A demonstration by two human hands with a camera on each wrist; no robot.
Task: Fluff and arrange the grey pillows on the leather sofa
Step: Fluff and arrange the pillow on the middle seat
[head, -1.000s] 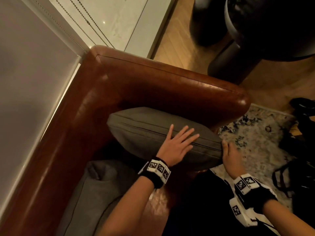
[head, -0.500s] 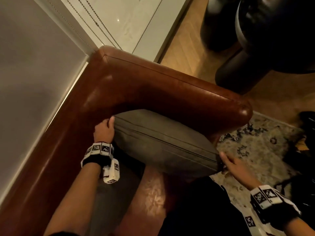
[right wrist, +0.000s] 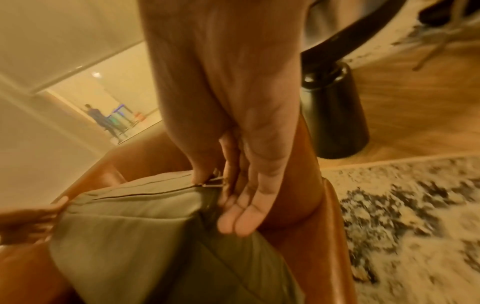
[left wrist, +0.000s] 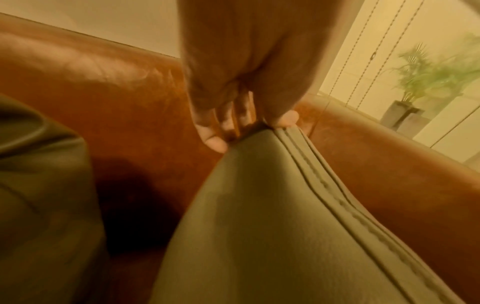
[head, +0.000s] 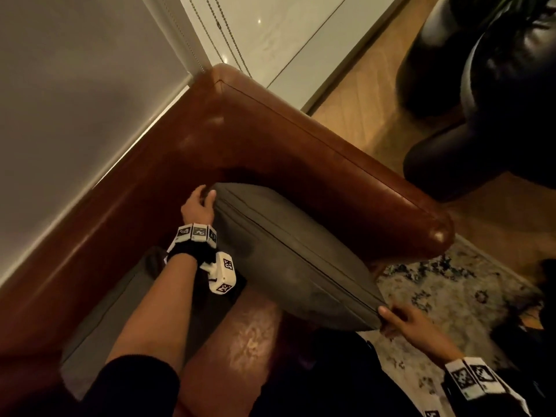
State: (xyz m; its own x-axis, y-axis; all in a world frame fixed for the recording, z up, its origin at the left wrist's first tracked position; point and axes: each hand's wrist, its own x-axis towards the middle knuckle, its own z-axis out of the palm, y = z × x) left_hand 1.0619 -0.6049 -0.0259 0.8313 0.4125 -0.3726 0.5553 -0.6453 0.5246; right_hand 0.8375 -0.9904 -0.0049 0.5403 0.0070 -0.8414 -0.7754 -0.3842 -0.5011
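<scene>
A grey pillow [head: 294, 260] stands on its edge in the corner of the brown leather sofa [head: 301, 152], leaning against the armrest. My left hand [head: 200, 203] grips its far corner; in the left wrist view the fingertips [left wrist: 215, 144] and thumb pinch that corner of the pillow [left wrist: 272, 226]. My right hand [head: 397, 319] holds the near corner, thumb on the seam and fingers [right wrist: 233, 218] along the pillow's [right wrist: 155, 216] end. A second grey pillow [head: 99, 314] lies on the seat at lower left, also visible as the second pillow [left wrist: 39, 185] in the left wrist view.
A patterned rug [head: 451, 296] and wood floor [head: 376, 109] lie beyond the armrest. A black rounded chair [head: 496, 85] stands at upper right. Behind the sofa are a wall [head: 75, 100] and blind chains [head: 210, 28]. A person [right wrist: 96, 117] stands far off.
My left hand left the top of the pillow, where it lay flat, and took hold of its far corner. My right hand stayed at the near corner. The pillow has lifted slightly.
</scene>
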